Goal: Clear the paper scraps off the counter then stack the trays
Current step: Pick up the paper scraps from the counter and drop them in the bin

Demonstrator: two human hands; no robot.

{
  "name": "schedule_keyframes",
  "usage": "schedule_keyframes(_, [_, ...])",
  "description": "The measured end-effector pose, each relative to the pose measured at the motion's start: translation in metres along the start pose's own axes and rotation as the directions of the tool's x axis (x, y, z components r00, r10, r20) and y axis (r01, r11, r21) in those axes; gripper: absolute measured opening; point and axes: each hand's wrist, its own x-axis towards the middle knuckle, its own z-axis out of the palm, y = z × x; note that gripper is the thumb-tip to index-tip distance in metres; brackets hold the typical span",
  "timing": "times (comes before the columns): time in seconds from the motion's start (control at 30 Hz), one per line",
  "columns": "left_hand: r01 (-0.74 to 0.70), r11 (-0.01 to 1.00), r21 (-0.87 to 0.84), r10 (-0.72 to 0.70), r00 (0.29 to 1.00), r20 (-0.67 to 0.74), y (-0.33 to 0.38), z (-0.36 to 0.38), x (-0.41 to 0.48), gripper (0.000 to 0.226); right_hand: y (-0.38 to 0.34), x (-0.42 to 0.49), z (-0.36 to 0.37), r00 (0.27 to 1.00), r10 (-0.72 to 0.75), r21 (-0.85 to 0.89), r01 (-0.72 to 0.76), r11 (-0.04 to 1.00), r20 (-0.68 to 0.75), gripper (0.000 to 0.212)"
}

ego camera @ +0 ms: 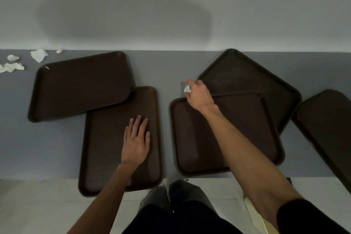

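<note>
Pinching a crumpled scrap [187, 89] mid-way along the worktop [167, 70], the right grip [197, 95] curls round it while the left grip [136, 138] lies flat and empty on a near-edge tray [106, 138]; more scraps [39, 55] sit at the far-left corner, five trays [247, 78] not yet stacked

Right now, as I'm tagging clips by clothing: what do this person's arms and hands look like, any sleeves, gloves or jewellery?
The left hand and right hand are bare: no gloves, and no ring or watch that shows. Both forearms are uncovered. A dark sleeve covers the right upper arm; the left arm leaves the frame before any sleeve appears.
</note>
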Motion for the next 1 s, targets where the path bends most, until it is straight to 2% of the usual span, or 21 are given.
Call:
schedule_keyframes(0.1, [0.011,1.0,0.027,-0.012,1.0,0.016,-0.002,0.004,0.0,0.053,-0.003,0.023,0.009,0.995,0.02,-0.046,-0.015,0.999,0.094,0.043])
schedule_keyframes(0.3, [0.007,1.0,0.008,-0.007,0.999,0.054,-0.004,0.002,0.002,0.054,-0.015,0.034,0.026,0.996,0.087,-0.08,-0.087,0.993,0.002,0.031])
schedule_keyframes(0.47, [-0.015,0.999,-0.04,0.018,0.996,0.089,-0.009,-0.003,0.003,0.055,-0.016,0.017,0.021,0.984,0.175,0.124,-0.171,0.977,-0.021,0.036])
schedule_keyframes(0.57, [-0.035,0.997,-0.062,0.041,0.994,0.102,-0.011,-0.005,0.004,0.055,-0.019,-0.014,0.011,0.974,0.175,0.239,-0.138,0.961,-0.141,0.029])
schedule_keyframes(0.67, [-0.039,0.997,-0.061,0.046,0.992,0.116,-0.009,-0.007,0.005,0.054,-0.016,-0.058,-0.003,0.939,0.188,0.362,-0.075,0.929,-0.288,0.018])
schedule_keyframes(0.77, [-0.038,0.996,-0.081,0.045,0.996,0.075,0.006,-0.009,0.004,0.051,-0.003,-0.11,-0.019,0.887,0.263,0.472,-0.058,0.88,-0.38,0.025])
schedule_keyframes(0.83, [-0.103,0.989,-0.107,0.108,0.993,0.046,0.024,-0.009,0.002,0.049,0.01,-0.147,-0.024,0.854,0.329,0.524,-0.079,0.848,-0.404,0.027])
schedule_keyframes(1.0, [-0.33,0.928,-0.173,0.344,0.937,0.059,0.103,0.001,-0.009,0.044,0.06,-0.24,-0.022,0.733,0.548,0.609,-0.232,0.758,-0.403,0.013])
